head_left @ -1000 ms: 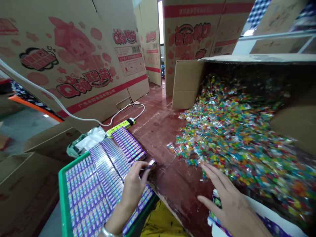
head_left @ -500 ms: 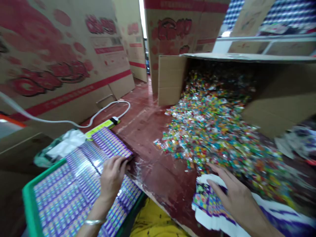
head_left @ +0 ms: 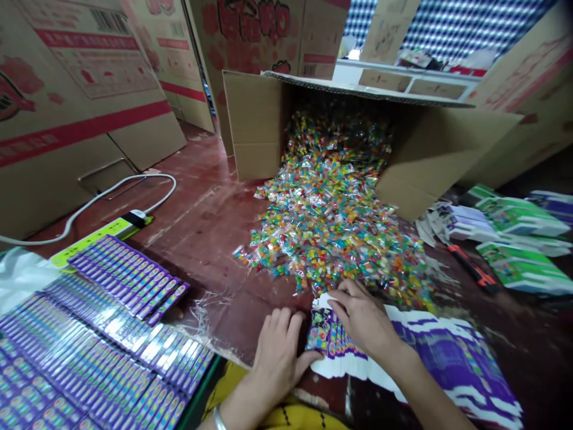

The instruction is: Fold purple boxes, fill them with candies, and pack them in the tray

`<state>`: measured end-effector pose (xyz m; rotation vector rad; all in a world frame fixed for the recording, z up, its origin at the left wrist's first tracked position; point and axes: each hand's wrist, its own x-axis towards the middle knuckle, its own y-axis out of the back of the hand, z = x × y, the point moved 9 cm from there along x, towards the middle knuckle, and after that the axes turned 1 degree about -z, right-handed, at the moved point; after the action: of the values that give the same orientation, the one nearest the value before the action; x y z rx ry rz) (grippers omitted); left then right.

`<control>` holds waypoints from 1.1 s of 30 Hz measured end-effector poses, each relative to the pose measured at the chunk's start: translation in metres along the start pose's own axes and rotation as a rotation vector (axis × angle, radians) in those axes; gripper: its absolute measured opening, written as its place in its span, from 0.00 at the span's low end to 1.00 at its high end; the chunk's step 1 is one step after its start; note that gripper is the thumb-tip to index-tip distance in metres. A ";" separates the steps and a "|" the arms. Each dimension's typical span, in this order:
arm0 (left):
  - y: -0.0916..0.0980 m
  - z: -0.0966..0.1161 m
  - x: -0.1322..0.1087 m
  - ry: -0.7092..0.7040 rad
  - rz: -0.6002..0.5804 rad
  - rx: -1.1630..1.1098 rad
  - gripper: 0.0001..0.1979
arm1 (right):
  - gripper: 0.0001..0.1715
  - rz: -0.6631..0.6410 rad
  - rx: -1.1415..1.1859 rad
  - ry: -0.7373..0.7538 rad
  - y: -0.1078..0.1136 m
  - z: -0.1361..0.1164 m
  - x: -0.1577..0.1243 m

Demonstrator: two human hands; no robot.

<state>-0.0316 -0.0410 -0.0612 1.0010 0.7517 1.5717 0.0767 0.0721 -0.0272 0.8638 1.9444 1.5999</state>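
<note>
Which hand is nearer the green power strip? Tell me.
Left. The left hand lies flat on the table, closer to the green power strip; the right hand rests farther away on the purple cartons.

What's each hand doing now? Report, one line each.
Left hand: open, flat on the table, touching the flat purple cartons.
Right hand: fingers curled on the top carton's edge.

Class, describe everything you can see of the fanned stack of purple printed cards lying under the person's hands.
The stack of purple cards looks like flat, glossy printed cardboard, purple and white with small colourful pictures. The cards overlap in a long fanned row on the dark red table, running from near the middle towards the lower right. The right hand rests on its left end, fingers at the top card's edge; the left hand presses beside that end. Wrapped candies lie just behind.
</note>
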 end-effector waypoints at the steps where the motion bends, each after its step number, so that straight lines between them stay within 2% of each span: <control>1: -0.006 -0.001 0.003 0.029 -0.029 0.002 0.30 | 0.09 0.002 -0.004 -0.002 0.000 0.001 -0.001; 6: -0.013 -0.007 0.003 0.094 -0.077 -0.051 0.28 | 0.11 0.083 0.100 0.030 0.005 0.004 -0.007; 9: -0.006 -0.008 0.000 0.128 -0.057 -0.212 0.26 | 0.09 0.136 0.321 0.018 0.014 0.006 -0.009; 12: 0.006 -0.013 0.002 0.211 -0.052 -0.569 0.21 | 0.11 0.048 0.659 -0.121 0.015 0.014 -0.011; 14: 0.004 -0.016 0.003 0.303 -0.132 -0.890 0.17 | 0.13 -0.037 0.840 -0.189 0.014 0.012 -0.012; 16: -0.002 -0.013 0.002 0.386 -0.262 -1.232 0.16 | 0.13 -0.085 0.962 -0.192 0.015 0.005 -0.011; 18: -0.007 -0.004 0.001 0.429 -0.380 -1.535 0.18 | 0.13 -0.103 1.015 -0.181 0.015 -0.003 -0.010; 20: -0.007 0.005 0.000 0.442 -0.447 -1.762 0.21 | 0.13 -0.092 0.993 -0.165 0.015 -0.010 -0.009; 22: -0.003 0.010 0.000 0.437 -0.466 -1.913 0.25 | 0.11 0.012 0.887 -0.087 0.024 -0.018 -0.010; 24: 0.001 0.010 0.001 0.433 -0.441 -1.976 0.28 | 0.14 0.187 0.709 0.032 0.038 -0.028 -0.015; 26: 0.006 0.008 0.004 0.425 -0.408 -1.973 0.30 | 0.23 0.290 0.545 0.152 0.045 -0.042 -0.024; 28: 0.009 0.007 0.006 0.403 -0.408 -1.956 0.32 | 0.30 0.215 0.487 0.236 0.037 -0.055 -0.029; 30: 0.012 0.006 0.007 0.383 -0.418 -1.928 0.32 | 0.31 0.062 0.534 0.281 0.027 -0.064 -0.030; 33: 0.017 -0.001 0.003 0.388 -0.442 -1.788 0.33 | 0.22 -0.142 0.622 0.245 0.024 -0.063 -0.027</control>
<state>-0.0399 -0.0420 -0.0466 -0.7411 -0.3364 1.3292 0.0549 0.0125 0.0088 0.7457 2.6785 1.0592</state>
